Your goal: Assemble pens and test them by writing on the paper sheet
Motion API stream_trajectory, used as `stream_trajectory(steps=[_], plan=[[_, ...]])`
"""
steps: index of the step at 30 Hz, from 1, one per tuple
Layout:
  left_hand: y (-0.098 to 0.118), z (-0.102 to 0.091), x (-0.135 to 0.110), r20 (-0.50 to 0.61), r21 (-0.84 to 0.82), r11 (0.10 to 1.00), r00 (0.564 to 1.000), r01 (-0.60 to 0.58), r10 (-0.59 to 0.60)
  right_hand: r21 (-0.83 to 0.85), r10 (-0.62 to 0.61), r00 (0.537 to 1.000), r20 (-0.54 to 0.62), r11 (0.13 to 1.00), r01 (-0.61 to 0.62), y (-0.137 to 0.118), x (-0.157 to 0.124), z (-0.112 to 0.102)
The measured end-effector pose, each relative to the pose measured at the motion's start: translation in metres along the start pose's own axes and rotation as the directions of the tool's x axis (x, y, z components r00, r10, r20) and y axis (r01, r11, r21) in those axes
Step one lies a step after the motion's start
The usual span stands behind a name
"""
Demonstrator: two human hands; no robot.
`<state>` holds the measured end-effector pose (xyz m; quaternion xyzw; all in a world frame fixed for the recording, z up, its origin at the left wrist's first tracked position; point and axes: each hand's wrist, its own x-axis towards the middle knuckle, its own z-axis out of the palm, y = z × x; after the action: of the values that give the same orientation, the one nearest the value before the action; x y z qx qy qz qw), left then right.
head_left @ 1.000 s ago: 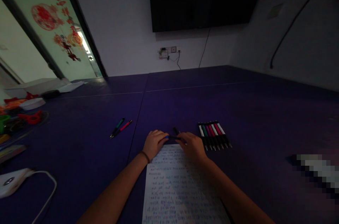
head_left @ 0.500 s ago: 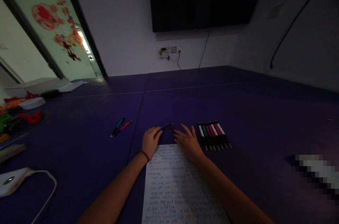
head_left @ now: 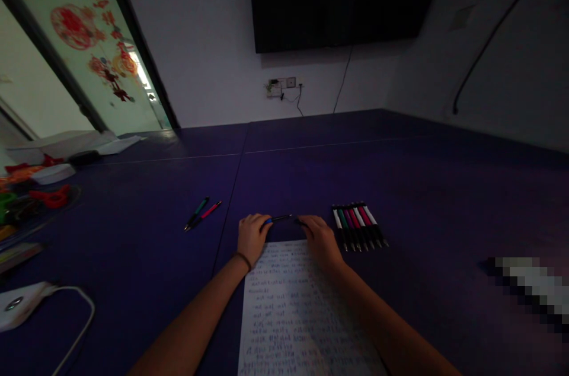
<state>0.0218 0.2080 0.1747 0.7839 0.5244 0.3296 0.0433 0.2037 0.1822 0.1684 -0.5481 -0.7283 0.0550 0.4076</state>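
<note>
My left hand (head_left: 254,232) is closed around a blue pen (head_left: 280,218), whose thin dark front end points right toward my other hand. Across a small gap, my right hand (head_left: 320,238) pinches a small dark piece (head_left: 300,222), perhaps a pen part; the fingers hide most of it. Under both wrists lies a sheet of paper (head_left: 284,316) covered in handwriting. Just right of my right hand, several pens (head_left: 358,226) in white, green, purple and pink lie side by side in a row. Left of my left hand are a green pen (head_left: 198,210) and a pink pen (head_left: 208,214), close together.
On the purple table (head_left: 400,174), a white device (head_left: 22,305) with a cable sits at the left, near red scissor-like handles (head_left: 53,195) and a white roll (head_left: 53,173). A pixelated object (head_left: 533,284) lies at the right. A black screen (head_left: 342,2) hangs on the wall.
My right hand's spread fingers have closed on the small dark piece. The front end of the blue pen has swung down to lie nearly level. The other pens and the paper stay put.
</note>
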Motion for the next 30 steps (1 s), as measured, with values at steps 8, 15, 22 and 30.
stream_trajectory(steps=[8, 15, 22, 30], plan=[[-0.001, -0.001, 0.001, 0.053, -0.038, 0.999, 0.998, -0.034, 0.036, 0.020, -0.044, 0.998, -0.053, 0.999, 0.045, 0.001, -0.001, -0.002], [0.000, -0.002, 0.000, 0.075, -0.024, 0.997, 0.994, -0.080, 0.081, -0.049, -0.119, 0.992, 0.032, 0.991, 0.121, -0.002, 0.001, -0.006], [0.007, -0.004, -0.004, 0.218, -0.103, 0.947, 0.922, -0.305, 0.320, 0.144, -0.127, 0.985, 0.119, 0.983, 0.109, -0.007, -0.004, 0.001], [0.008, -0.002, -0.005, 0.176, -0.022, 0.956, 0.940, -0.292, 0.291, 0.054, 0.055, 0.990, -0.131, 0.997, -0.048, -0.001, -0.001, -0.003]])
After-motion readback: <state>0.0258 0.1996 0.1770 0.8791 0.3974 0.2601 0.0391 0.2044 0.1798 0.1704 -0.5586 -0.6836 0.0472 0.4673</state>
